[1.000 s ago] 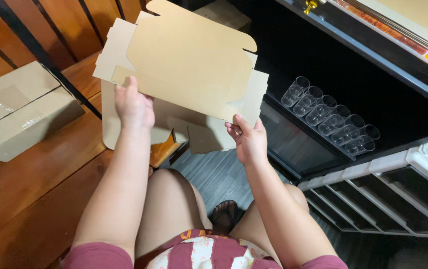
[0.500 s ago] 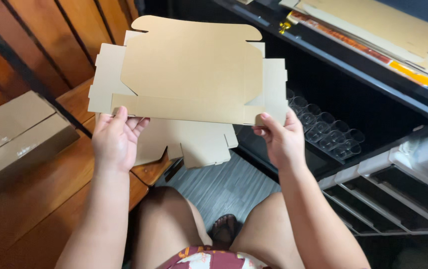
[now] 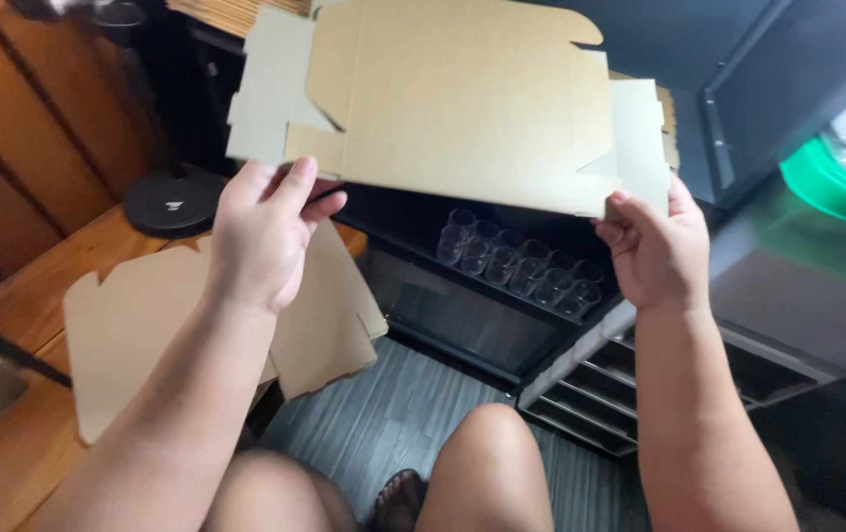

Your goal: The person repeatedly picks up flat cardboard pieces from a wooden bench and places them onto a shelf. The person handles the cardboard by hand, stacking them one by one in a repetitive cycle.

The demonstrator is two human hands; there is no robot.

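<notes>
Above our lap, in the head view, we hold up a flat, unfolded cardboard box blank [image 3: 462, 99], tan in colour, with flaps and cut notches along its edges. It is tilted slightly, its near edge lower on the right side, and it fills the upper middle of the picture.

Our left hand [image 3: 260, 232] grips the blank at its lower left corner, thumb on the near face and fingers curled around the flap edge. Our right hand [image 3: 654, 246] pinches the lower right corner, fingers closed on the pale side flap. Both hands are closed on the cardboard, arms stretched forward from the bottom of the frame.

Below the left hand, a second flat cardboard blank [image 3: 206, 325] lies on a wooden table [image 3: 9, 463], one corner hanging over the table's edge. Farther back on that table sits a round black base [image 3: 174, 202]. Wooden panelling rises behind it on the left.

Under the held blank, between our two hands, we see a cluster of small clear plastic cups [image 3: 516, 261] standing in rows on a dark shelf [image 3: 462, 315]. To the right, a dark cabinet [image 3: 787, 89] stands, with a green-rimmed plastic container [image 3: 837, 187] just beside it. Our bare knees show at the bottom, over a grey striped floor [image 3: 393, 414].
</notes>
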